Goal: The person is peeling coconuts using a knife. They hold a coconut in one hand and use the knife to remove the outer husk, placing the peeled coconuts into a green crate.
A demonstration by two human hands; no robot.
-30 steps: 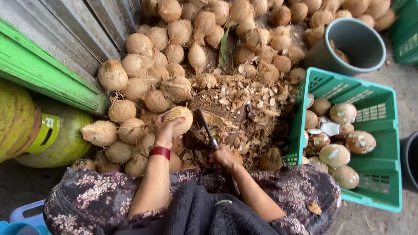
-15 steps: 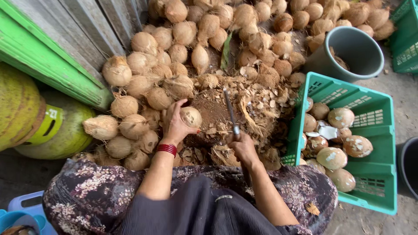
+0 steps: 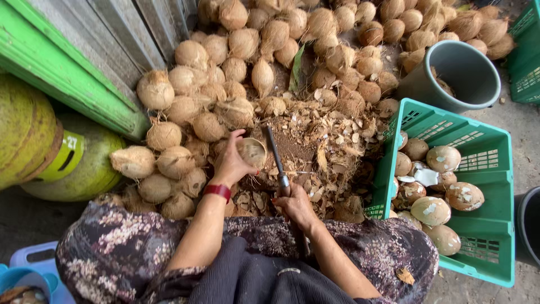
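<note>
A coconut (image 3: pixel 251 152) is held in the left hand (image 3: pixel 232 164), fingers curled round its left and lower side, its pale cut face turned up; it is kept just above the heap of husk chips (image 3: pixel 315 152), directly in front of the person's knees. A red band (image 3: pixel 217 191) is worn on the left wrist. A long dark blade (image 3: pixel 275 153) is gripped by the right hand (image 3: pixel 295 205), fingers closed fully round the handle; the blade is pointed away from the body, its edge seen just beside the right side of the held coconut, and contact cannot be told. A pile of unhusked brown coconuts (image 3: pixel 236 73) is banked beyond and to the left of the chips, against a grey wall and a green board (image 3: pixel 62 79). To the right, a green plastic crate (image 3: pixel 489 186) is noted, with pared, pale-patched coconuts (image 3: pixel 444 159) lying in it. A grey bucket (image 3: pixel 461 73) stands beyond the crate. Two yellow-green gas cylinders (image 3: pixel 84 169) lie at far left. A patterned dark garment (image 3: pixel 124 253) covers the lap.
</note>
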